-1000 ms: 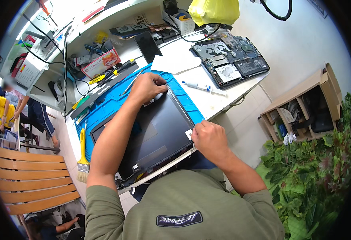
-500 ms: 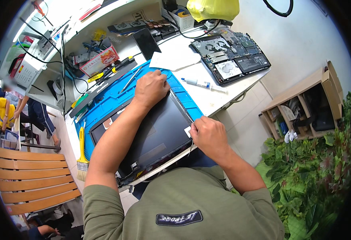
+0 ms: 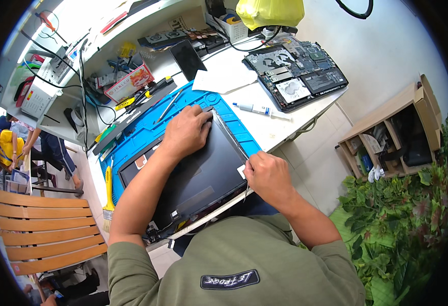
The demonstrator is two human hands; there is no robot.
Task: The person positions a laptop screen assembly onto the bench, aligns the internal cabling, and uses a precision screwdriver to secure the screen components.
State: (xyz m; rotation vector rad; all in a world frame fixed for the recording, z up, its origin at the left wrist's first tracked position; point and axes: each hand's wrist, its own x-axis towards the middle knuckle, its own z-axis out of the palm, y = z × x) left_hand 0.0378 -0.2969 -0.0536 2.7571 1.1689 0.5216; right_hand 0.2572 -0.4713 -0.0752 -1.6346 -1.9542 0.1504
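A dark laptop screen panel (image 3: 198, 168) lies on a blue silicone mat (image 3: 234, 122), with a pale thin strip along its right edge. My left hand (image 3: 187, 131) is closed at the panel's upper right corner, fingertips on the edge. My right hand (image 3: 267, 176) pinches at the right edge beside a small white tab (image 3: 241, 171); exactly what lies between the fingertips is hidden. A metal tool (image 3: 168, 107) rests on the mat, and a yellow-handled brush (image 3: 108, 194) lies at the left.
An opened laptop base (image 3: 295, 71), a syringe (image 3: 259, 111) and paper (image 3: 224, 79) sit beyond the mat. Cluttered tools and cables line the back shelf (image 3: 101, 35). A wooden bench (image 3: 45, 229), other people (image 3: 55, 155), a small cabinet (image 3: 387, 135) and foliage surround the desk.
My left hand has shifted downward along the upper right corner of the panel, lower than half a second ago. My right hand stays at the right edge, nearly still.
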